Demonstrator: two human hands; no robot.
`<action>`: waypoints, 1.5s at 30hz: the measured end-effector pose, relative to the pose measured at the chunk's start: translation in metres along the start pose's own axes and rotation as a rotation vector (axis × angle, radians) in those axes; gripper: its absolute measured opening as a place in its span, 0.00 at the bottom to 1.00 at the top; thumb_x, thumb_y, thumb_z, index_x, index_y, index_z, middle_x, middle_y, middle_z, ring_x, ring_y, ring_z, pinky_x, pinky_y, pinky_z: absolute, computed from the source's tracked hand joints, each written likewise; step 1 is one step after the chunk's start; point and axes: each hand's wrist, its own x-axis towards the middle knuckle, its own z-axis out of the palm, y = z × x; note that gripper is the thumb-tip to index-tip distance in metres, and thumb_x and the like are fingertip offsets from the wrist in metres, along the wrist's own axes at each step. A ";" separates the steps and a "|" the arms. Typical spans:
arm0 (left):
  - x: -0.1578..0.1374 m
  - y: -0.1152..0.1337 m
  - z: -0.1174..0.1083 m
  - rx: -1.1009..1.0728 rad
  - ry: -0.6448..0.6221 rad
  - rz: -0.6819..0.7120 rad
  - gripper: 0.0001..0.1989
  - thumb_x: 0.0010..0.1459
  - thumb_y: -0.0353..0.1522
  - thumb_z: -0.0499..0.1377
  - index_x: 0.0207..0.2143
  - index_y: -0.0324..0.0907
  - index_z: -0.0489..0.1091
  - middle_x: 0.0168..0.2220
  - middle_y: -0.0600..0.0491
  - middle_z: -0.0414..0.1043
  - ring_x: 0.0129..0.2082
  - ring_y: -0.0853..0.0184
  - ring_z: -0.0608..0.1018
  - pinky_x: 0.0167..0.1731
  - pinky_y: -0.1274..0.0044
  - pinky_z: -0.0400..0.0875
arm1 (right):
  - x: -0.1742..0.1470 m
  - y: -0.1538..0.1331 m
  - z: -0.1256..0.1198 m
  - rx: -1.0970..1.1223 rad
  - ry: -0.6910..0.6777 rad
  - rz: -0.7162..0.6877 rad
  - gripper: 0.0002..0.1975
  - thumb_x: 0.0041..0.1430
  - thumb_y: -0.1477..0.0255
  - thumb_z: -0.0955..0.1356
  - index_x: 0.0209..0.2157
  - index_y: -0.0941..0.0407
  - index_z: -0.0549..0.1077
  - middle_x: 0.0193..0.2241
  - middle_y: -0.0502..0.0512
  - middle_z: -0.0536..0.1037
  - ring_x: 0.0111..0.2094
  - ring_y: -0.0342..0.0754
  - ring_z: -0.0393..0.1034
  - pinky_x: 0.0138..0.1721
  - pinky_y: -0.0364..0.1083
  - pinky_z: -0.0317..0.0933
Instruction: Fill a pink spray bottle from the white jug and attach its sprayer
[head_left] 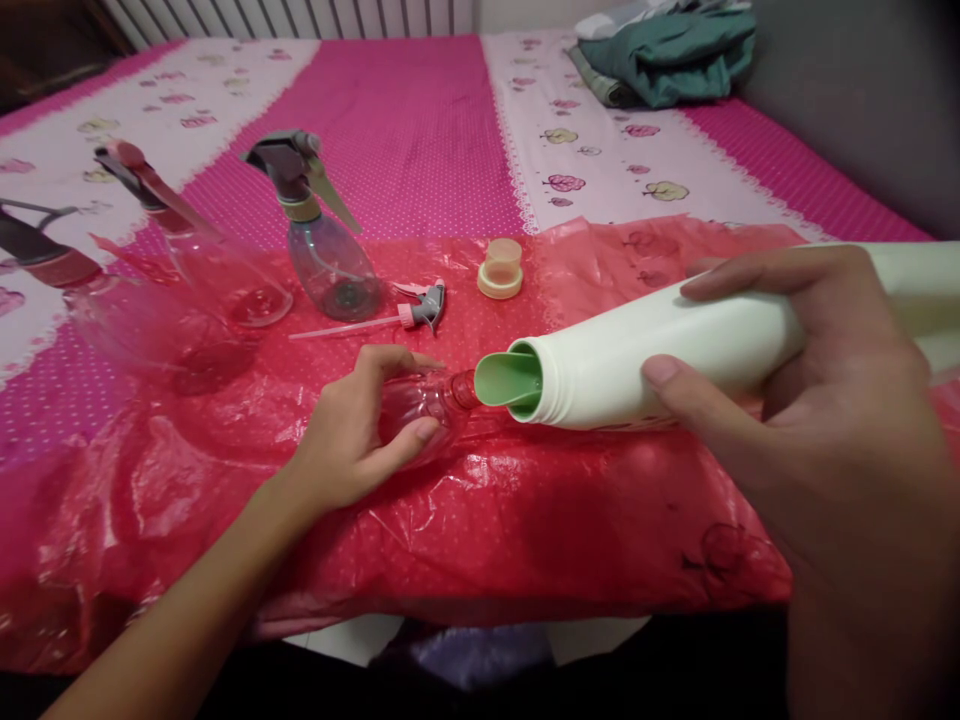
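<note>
My left hand [360,420] is wrapped round a small clear spray bottle [424,405] with no top, its neck toward the right. In my right hand [817,370] is a large white detergent bottle [660,340], tipped nearly level with its mouth to the left. The green pouring spout [502,380] in that mouth is right at the clear bottle's neck; whether they touch I cannot tell. No stream of liquid shows. A grey and pink spray trigger head [424,308] with a thin tube lies just beyond my left hand. Past the spout sits a yellowish cap [501,268].
Several spray bottles stand at the left, among them a clear one with a grey head [330,250] and one with a pink trigger [217,260]. Red plastic sheeting [525,520] covers the near part of the bed [405,130]. Folded clothes [667,50] lie at the far right.
</note>
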 end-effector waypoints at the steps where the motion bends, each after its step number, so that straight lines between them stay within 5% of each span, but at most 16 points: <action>1: 0.000 0.000 0.000 -0.013 0.006 0.004 0.22 0.70 0.41 0.64 0.62 0.52 0.61 0.56 0.43 0.81 0.54 0.45 0.86 0.54 0.48 0.80 | 0.000 0.000 0.000 -0.004 0.000 0.001 0.20 0.54 0.66 0.75 0.49 0.47 0.77 0.51 0.52 0.77 0.44 0.50 0.72 0.42 0.52 0.69; 19: 0.008 0.013 -0.007 0.127 -0.072 -0.056 0.22 0.72 0.51 0.58 0.58 0.47 0.71 0.54 0.47 0.84 0.50 0.49 0.86 0.48 0.61 0.80 | 0.000 0.000 0.001 0.001 0.003 0.019 0.21 0.53 0.65 0.76 0.49 0.47 0.77 0.49 0.50 0.77 0.41 0.48 0.71 0.43 0.51 0.71; 45: 0.009 0.016 -0.007 0.159 -0.071 -0.048 0.20 0.73 0.47 0.56 0.58 0.47 0.69 0.54 0.48 0.84 0.50 0.51 0.87 0.48 0.63 0.79 | 0.000 0.001 -0.001 -0.005 -0.011 0.026 0.20 0.54 0.66 0.75 0.50 0.47 0.77 0.51 0.48 0.77 0.46 0.48 0.73 0.46 0.51 0.69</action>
